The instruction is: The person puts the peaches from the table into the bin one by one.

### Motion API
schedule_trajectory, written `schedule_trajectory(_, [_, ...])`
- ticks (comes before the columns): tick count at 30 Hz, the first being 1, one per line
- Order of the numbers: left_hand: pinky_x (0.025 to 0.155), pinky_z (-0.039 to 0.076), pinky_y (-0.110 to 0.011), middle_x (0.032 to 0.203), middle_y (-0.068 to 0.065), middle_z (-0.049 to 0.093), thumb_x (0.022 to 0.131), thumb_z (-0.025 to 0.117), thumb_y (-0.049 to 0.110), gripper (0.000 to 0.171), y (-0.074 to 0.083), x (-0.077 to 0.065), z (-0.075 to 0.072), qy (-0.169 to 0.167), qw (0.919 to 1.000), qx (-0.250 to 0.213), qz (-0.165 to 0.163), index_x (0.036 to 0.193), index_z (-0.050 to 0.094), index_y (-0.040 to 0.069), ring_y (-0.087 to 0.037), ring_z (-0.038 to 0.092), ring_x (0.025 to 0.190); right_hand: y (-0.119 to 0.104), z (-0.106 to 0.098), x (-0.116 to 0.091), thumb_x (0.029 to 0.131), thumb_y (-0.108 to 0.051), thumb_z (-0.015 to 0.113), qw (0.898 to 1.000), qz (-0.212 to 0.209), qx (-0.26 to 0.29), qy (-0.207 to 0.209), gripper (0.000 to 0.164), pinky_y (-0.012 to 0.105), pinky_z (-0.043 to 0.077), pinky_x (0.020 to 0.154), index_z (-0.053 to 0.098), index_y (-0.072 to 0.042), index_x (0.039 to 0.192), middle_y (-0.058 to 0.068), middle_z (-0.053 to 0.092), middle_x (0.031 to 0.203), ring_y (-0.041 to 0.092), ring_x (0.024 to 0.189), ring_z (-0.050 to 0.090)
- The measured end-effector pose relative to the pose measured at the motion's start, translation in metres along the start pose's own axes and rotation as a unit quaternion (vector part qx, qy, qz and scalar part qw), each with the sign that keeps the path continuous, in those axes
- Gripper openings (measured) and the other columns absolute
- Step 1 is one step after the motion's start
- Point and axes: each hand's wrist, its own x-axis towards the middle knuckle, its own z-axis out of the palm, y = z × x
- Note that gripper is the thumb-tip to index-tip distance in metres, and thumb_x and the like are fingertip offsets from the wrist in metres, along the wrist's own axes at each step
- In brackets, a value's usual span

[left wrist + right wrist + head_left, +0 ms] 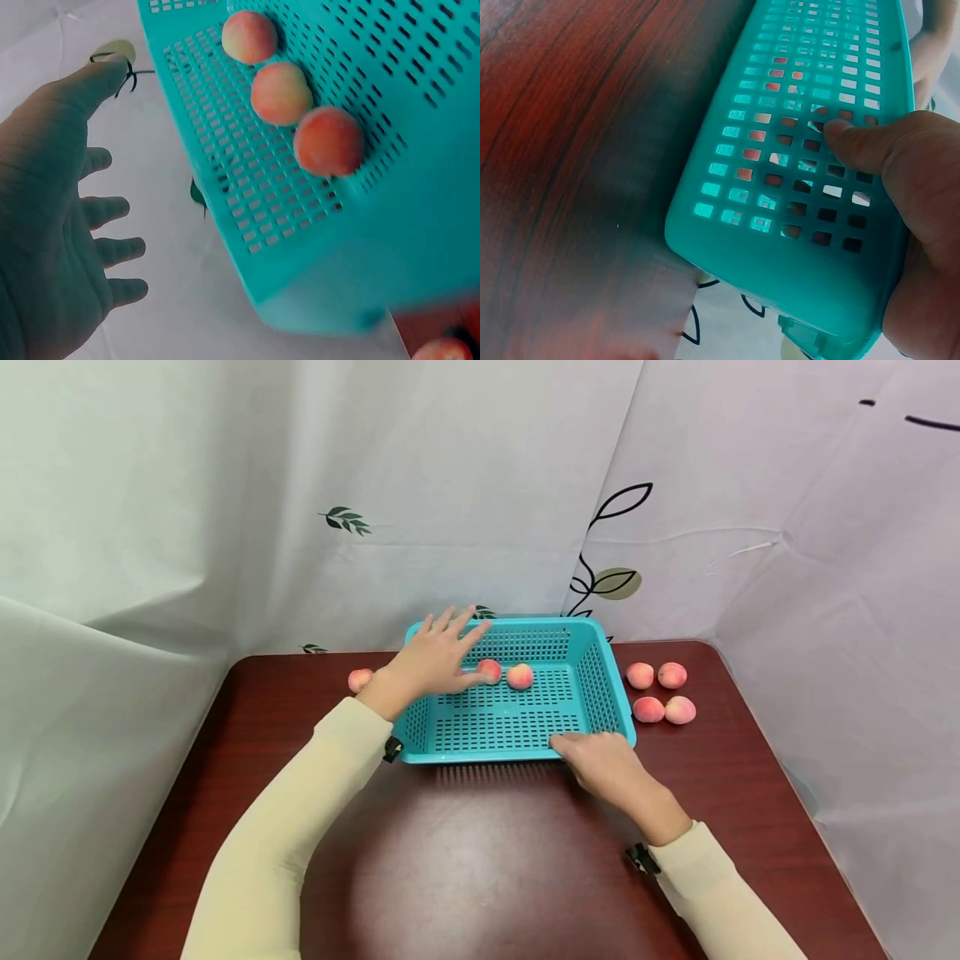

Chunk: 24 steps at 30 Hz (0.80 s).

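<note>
A turquoise plastic basket [480,757] with slotted walls sits at the back of the table. My left hand [437,660] hovers over its back left part with fingers spread, holding nothing. In the left wrist view that hand [52,202] is apart from the basket wall. Two peaches [520,677] show inside the basket in the head view; the left wrist view shows three, one of them a red-cheeked peach [330,141]. My right hand [603,766] grips the basket's front rim near the right corner, its thumb [855,142] against the outer slotted wall.
Several peaches [648,709] lie on the dark red-brown table [465,852] right of the basket. Another peach [360,679] lies to its left, partly behind the left wrist. A pale curtain [465,485] with leaf prints hangs along the table's back edge.
</note>
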Motion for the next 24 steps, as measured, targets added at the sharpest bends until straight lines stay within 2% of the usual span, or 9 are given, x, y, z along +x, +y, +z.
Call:
schedule_trajectory(3, [0.123, 0.020, -0.066, 0.173, -0.016, 0.011, 0.099, 0.054, 0.064, 0.089, -0.008, -0.012, 0.000, -0.001, 0.9997, -0.002, -0.026, 0.167, 0.016, 0.021, -0.045, 0.016, 0.158, 0.000, 0.000, 0.000, 0.091, 0.002, 0.061, 1.000, -0.002, -0.001, 0.002, 0.028, 0.028, 0.022, 0.044, 0.044, -0.017, 0.078, -0.005, 0.042, 0.064, 0.014, 0.047, 0.031])
schedule_trajectory(8, [0.124, 0.014, -0.066, 0.174, -0.015, 0.007, 0.100, 0.056, 0.059, 0.088, -0.019, -0.029, -0.002, -0.001, 0.9976, -0.029, -0.062, 0.167, 0.014, 0.022, -0.045, 0.009, 0.159, 0.000, 0.000, 0.000, 0.091, 0.002, 0.062, 1.000, -0.006, -0.005, 0.008, 0.028, 0.028, 0.023, 0.044, 0.045, -0.017, 0.078, -0.005, 0.044, 0.064, 0.014, 0.047, 0.031])
schedule_trajectory(19, [0.123, 0.013, -0.068, 0.174, -0.016, 0.009, 0.102, 0.047, 0.062, 0.082, -0.050, -0.056, 0.007, 0.033, 0.9924, -0.068, -0.097, 0.167, 0.016, 0.022, -0.046, 0.008, 0.159, 0.001, 0.001, -0.001, 0.091, 0.002, 0.062, 1.000, -0.009, -0.004, 0.014, 0.028, 0.028, 0.022, 0.044, 0.045, -0.017, 0.078, -0.005, 0.045, 0.064, 0.014, 0.047, 0.030])
schedule_trajectory(24, [0.123, 0.014, -0.068, 0.173, -0.017, 0.009, 0.104, 0.045, 0.060, 0.079, -0.067, -0.068, 0.015, 0.042, 0.9863, -0.089, -0.132, 0.167, 0.016, 0.021, -0.047, 0.008, 0.158, 0.001, 0.001, -0.001, 0.090, 0.002, 0.062, 1.000, -0.011, -0.005, 0.018, 0.028, 0.028, 0.022, 0.044, 0.046, -0.017, 0.078, -0.005, 0.047, 0.064, 0.014, 0.047, 0.031])
